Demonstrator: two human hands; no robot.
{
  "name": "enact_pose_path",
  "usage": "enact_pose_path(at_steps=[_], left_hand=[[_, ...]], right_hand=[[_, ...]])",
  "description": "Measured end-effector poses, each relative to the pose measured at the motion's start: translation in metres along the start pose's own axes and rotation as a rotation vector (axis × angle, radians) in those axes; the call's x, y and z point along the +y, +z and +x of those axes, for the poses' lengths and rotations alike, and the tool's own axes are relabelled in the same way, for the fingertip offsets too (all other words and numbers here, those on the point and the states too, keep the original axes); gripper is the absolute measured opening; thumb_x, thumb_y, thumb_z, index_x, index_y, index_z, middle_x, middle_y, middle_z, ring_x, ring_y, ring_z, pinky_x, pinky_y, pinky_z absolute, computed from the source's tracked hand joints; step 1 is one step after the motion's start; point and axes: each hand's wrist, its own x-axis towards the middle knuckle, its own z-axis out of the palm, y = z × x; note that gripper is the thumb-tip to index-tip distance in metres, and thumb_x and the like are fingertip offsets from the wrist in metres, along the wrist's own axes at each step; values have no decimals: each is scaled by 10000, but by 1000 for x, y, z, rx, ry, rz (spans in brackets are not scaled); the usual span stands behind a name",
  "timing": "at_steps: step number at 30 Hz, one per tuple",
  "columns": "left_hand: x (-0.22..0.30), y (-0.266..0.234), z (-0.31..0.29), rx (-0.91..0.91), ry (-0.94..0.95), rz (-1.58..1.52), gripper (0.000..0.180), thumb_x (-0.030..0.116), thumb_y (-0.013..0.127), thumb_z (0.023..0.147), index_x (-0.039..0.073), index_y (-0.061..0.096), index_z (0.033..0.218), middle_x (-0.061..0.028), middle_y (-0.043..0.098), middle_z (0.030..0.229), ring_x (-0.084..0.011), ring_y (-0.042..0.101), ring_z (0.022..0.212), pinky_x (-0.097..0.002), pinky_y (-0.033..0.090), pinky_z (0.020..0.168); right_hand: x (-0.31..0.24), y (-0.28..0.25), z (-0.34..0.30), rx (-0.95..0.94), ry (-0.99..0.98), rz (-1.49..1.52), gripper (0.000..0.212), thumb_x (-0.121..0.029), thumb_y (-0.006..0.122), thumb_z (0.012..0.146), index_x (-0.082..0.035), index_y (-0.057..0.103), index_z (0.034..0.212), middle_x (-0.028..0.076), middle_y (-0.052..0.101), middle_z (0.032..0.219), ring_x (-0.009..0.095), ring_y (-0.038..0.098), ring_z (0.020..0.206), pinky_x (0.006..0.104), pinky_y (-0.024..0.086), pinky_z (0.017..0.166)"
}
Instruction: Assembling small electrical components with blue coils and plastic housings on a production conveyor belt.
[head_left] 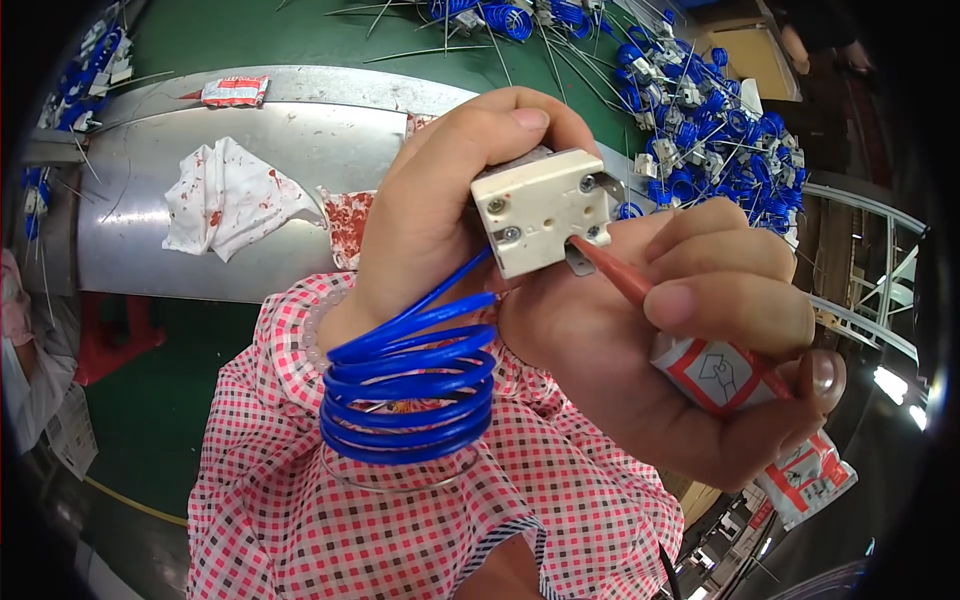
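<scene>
At the centre of the frame we see the left hand [440, 200] closed around a cream-coloured switch block [540, 222], from which a coil of blue wire [410, 390] hangs down over the checked sleeve [400, 510]. The right hand [700, 340], right of centre, grips a red tube [625, 278] with a red-and-white label [720, 375], its tip touching the block's lower right corner. In the upper right lies a pile of similar blue-coiled parts [700, 130]; in the upper left, a stained white cloth [225, 195] rests on a metal sheet [130, 230].

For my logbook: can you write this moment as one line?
left hand: holds white box, blue coil | right hand: red tool tip at box
</scene>
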Motion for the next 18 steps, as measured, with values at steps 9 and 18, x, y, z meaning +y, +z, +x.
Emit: enact_pose_path(at_steps=[9,18], left_hand=[[-3,-16,3,-123,-81,-234,282,226,422,801,-26,539,846,-101,576,704,-125,555,601,-222,439,529],[-6,-15,5,-80,-117,-192,294,259,429,801,-8,539,860,-86,575,652,-100,499,444,-204,333,332]], right_hand=[[4,23,-3,367,24,283,332,-260,252,870,-7,465,842,71,432,484,83,243,353,215,146,319],[6,-2,1,-49,28,22,321,-254,270,871,-5,460,938,73,418,478,89,228,355,229,144,330]])
